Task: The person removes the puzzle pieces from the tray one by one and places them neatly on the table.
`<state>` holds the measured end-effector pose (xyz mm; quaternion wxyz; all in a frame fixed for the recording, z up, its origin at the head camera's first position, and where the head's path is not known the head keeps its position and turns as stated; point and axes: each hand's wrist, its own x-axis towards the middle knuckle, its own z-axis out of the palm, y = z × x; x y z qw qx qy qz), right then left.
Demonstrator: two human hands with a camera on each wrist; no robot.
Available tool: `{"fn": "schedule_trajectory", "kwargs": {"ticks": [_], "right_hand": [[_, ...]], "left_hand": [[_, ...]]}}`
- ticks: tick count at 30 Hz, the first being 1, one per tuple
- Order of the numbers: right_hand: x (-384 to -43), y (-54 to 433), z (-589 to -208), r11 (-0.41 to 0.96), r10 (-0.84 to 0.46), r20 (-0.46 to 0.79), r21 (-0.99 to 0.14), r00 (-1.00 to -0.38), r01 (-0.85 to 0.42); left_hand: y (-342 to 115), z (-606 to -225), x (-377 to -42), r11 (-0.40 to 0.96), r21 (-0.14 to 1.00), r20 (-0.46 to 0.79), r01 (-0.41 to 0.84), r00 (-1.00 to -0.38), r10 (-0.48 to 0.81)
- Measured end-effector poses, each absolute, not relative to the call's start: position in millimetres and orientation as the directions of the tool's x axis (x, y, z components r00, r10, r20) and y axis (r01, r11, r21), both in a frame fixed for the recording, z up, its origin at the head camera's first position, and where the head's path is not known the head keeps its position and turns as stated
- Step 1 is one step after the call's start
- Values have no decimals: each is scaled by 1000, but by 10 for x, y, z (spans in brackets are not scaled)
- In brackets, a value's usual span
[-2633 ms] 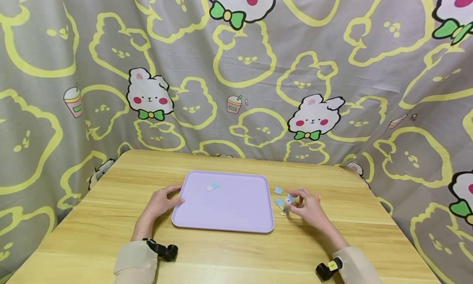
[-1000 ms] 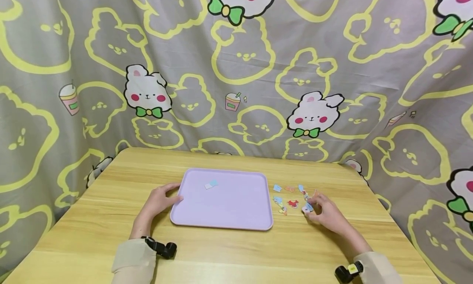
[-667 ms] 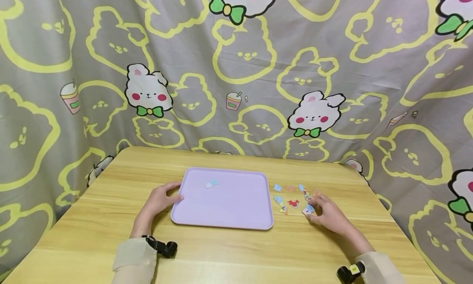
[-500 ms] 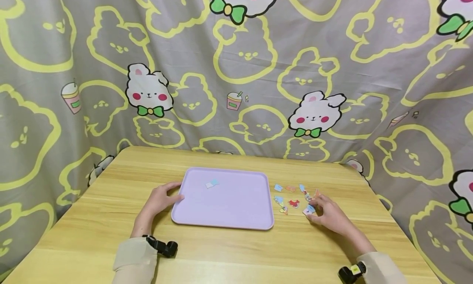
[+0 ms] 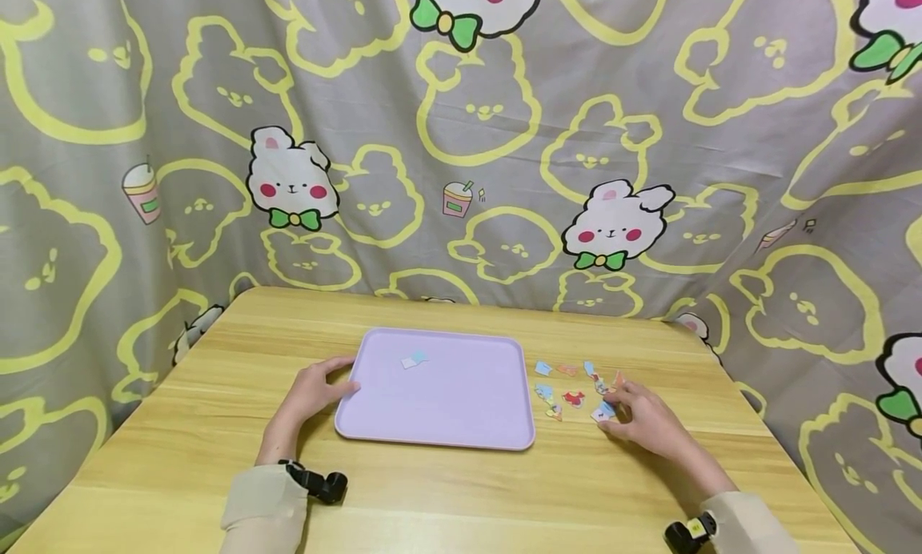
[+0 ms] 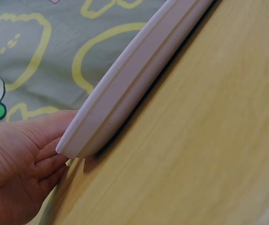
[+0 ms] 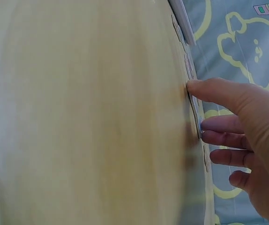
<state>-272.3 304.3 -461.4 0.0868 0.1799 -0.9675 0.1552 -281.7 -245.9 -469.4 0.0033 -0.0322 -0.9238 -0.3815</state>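
My left hand (image 5: 314, 391) holds the left side of a lilac tray (image 5: 461, 435), its thumb at the rim. In the left wrist view that hand (image 6: 17, 164) is at the tray's corner (image 6: 111, 103). Right of the tray, my right hand (image 5: 648, 419) has thumb and fingertips at the edges of a blue-and-white puzzle piece (image 5: 601, 412), low at the table. The right wrist view shows the hand (image 7: 251, 126) with the thin piece (image 7: 194, 110) between thumb and fingers. A pale blue-and-white piece (image 5: 410, 363) lies on the tray.
Between tray and right hand lie several puzzle pieces, among them a red one (image 5: 573, 398), a blue one (image 5: 543, 368) and an orange one (image 5: 567, 370). An orange piece (image 5: 619, 378) sits just behind the right fingers. A patterned curtain (image 5: 490, 178) hangs behind the wooden table (image 5: 432, 506).
My right hand has moved right with the blue-and-white puzzle piece, from beside the tray to the right end of the pieces, and lowered it. The left hand keeps its place at the tray.
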Motion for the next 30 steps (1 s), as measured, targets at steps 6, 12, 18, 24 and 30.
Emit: {"fn": "schedule_trajectory", "kwargs": {"ticks": [6,12,18,24,30], "right_hand": [[-2726,3014,-4570,865,-322,240,-320,-916,-388],[-2795,2848,-4581,835,-325,257,-375,-910,-404],[-2875,2581,-4615,803,-354,304,-387,-884,-454],[-2928,2339,-4599,775,-389,327,-389,-861,-498],[-2999,2060,-4551,735,-426,301,-435,-853,-521]], "left_hand": [[-2455,-4688,-2814,702,710,26,57,-998,54],[-2454,-4683,-2818,707,704,38,69,-998,59],[-2449,-4675,-2799,705,706,40,67,-998,55],[-2444,-4664,-2782,703,707,52,78,-997,59],[-2447,-4678,-2790,697,714,47,69,-998,51]]}}
